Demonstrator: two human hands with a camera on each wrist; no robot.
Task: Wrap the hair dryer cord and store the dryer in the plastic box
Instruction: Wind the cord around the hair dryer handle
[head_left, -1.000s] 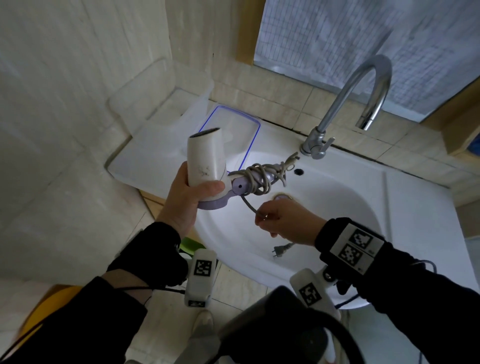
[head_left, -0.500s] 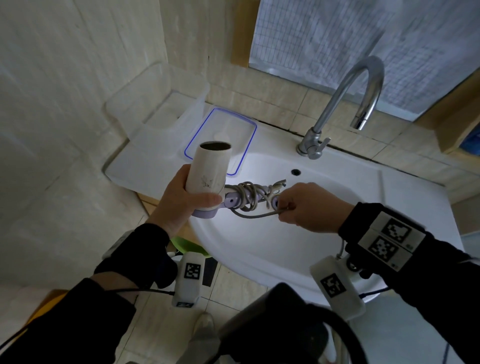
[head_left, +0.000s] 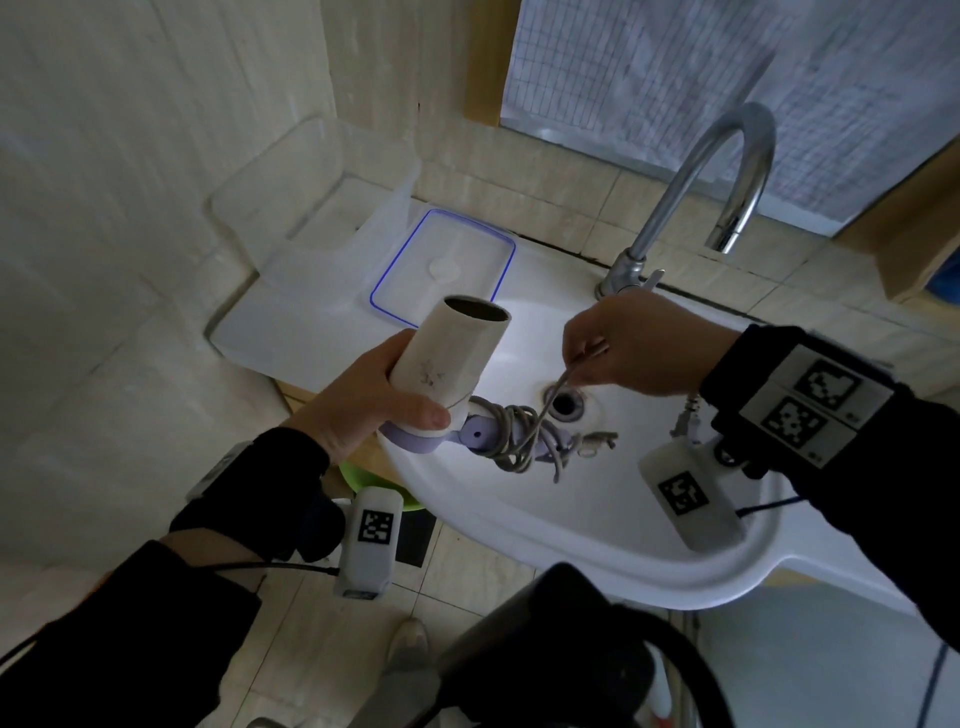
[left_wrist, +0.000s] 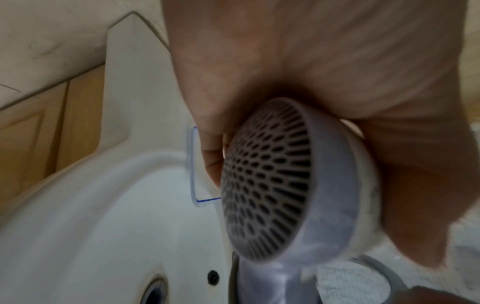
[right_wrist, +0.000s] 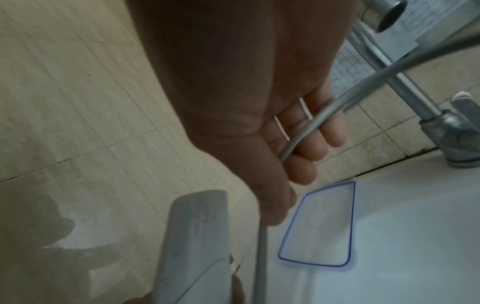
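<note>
Over the sink (head_left: 519, 514), left hand (head_left: 363, 405) grips the dryer (head_left: 447, 364); right hand (head_left: 634, 348) pinches its cord (head_left: 556, 389).

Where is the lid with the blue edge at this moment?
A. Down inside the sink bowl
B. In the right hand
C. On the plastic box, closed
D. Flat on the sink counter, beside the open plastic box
D: the head view shows the lid lying flat on the counter of the sink, next to the open plastic box.

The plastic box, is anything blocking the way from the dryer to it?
Nothing visible does. The plastic box stands open, its lid lying beside it, not on it. The left hand holds the dryer just in front.
</note>
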